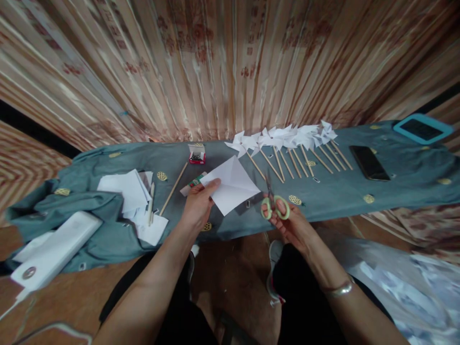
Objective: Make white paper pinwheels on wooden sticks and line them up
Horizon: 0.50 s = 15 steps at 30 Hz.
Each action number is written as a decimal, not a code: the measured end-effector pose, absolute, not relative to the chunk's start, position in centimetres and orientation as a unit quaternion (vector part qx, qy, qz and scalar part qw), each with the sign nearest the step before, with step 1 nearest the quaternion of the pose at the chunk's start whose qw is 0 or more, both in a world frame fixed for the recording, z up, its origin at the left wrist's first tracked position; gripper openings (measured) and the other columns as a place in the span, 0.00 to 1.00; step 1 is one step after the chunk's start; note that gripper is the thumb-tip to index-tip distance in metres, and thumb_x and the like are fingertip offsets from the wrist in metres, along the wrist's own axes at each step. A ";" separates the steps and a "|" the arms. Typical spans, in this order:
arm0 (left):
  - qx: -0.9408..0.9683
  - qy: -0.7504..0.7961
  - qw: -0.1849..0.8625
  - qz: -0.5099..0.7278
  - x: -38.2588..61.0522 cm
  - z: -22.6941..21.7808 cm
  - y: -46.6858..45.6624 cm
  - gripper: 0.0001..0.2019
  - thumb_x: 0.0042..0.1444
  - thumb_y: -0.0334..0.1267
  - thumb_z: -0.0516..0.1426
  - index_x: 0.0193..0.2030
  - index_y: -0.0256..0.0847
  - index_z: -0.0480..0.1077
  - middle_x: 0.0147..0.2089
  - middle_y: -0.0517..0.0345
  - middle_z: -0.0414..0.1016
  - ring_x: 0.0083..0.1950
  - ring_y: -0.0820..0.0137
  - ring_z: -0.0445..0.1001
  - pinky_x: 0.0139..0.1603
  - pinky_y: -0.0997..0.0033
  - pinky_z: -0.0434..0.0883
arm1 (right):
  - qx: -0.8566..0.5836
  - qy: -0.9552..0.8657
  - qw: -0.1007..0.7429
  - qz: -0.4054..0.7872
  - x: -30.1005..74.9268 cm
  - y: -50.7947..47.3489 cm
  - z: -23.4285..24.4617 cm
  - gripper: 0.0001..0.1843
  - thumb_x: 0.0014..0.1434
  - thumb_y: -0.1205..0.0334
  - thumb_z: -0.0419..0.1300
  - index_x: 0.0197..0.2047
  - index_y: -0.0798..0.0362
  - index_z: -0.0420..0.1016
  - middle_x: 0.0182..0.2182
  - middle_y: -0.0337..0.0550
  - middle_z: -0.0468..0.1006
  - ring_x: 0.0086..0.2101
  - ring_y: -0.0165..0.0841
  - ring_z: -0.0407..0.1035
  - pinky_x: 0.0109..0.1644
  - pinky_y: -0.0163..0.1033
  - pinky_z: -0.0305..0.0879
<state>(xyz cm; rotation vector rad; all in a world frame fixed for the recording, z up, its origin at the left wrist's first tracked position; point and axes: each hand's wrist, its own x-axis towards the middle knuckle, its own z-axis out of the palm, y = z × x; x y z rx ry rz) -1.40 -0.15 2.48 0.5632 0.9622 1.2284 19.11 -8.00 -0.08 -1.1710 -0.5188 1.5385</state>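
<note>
A square sheet of white paper (pixel 235 186) with faint creases is pinched at its left side by my left hand (pixel 199 201). My right hand (pixel 287 220) has its fingers in the pale green handles of a pair of scissors (pixel 269 189). The blades point up and away from me, just right of the paper's corner and apart from it. Beyond the hands, several white paper pinwheels (pixel 273 138) on wooden sticks lie in a row. Left of my left hand rests a loose wooden stick (pixel 174 189). Partly behind the paper lies a green and white packet (pixel 194 183).
A small red box (pixel 197 155) of dark pins stands open at the back. White paper sheets (pixel 124 189) and a white power bank-like device (pixel 59 249) lie left on the teal cloth (pixel 334 194). A phone (pixel 369 163) and a blue-framed device (pixel 423 128) lie right. A curtain hangs behind.
</note>
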 end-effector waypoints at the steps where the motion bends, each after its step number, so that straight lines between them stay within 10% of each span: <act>1: 0.254 0.429 0.681 0.536 -1.3 2.4 -0.3 0.16 0.34 0.37 0.71 0.32 0.33 0.77 0.33 0.50 0.81 0.38 0.61 0.79 0.43 0.63 0.75 | -0.493 -0.224 0.553 0.634 19.2 -7.8 0.0 0.22 0.42 0.48 0.73 0.40 0.48 0.80 0.29 0.39 0.81 0.27 0.27 0.73 0.28 0.28 0.68; 15: 0.343 0.466 0.700 0.419 -0.6 1.5 -1.9 0.19 0.30 0.43 0.72 0.29 0.32 0.79 0.27 0.50 0.80 0.26 0.68 0.74 0.31 0.70 0.68 | -0.501 -0.315 0.536 0.602 18.4 -6.8 0.2 0.26 0.36 0.59 0.75 0.42 0.47 0.77 0.27 0.33 0.78 0.26 0.29 0.70 0.30 0.33 0.67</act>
